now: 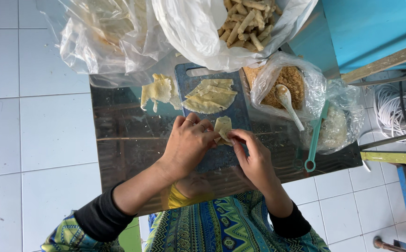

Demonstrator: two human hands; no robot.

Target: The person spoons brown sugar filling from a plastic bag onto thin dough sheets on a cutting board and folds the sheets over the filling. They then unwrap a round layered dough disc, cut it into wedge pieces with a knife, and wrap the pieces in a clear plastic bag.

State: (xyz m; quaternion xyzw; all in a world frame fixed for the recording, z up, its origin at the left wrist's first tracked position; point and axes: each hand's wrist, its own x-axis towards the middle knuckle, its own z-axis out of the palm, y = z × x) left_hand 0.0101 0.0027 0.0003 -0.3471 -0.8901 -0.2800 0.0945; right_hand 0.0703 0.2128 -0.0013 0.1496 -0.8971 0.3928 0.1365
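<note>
Your left hand (191, 140) and right hand (254, 156) both pinched a pale yellow thin dough wrapper (223, 128), fingers closed on its edges, apparently to fold it, above the dark blue plastic cutting board (240, 109). Board sat on a shiny metal tabletop (119, 135); white tiled floor (35, 116) around.

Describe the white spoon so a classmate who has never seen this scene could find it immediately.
Start at the steel table, then its right side, where a clear bag of brown crumbs sits. The white spoon rests inside it, unlike the teal utensil alongside.
</note>
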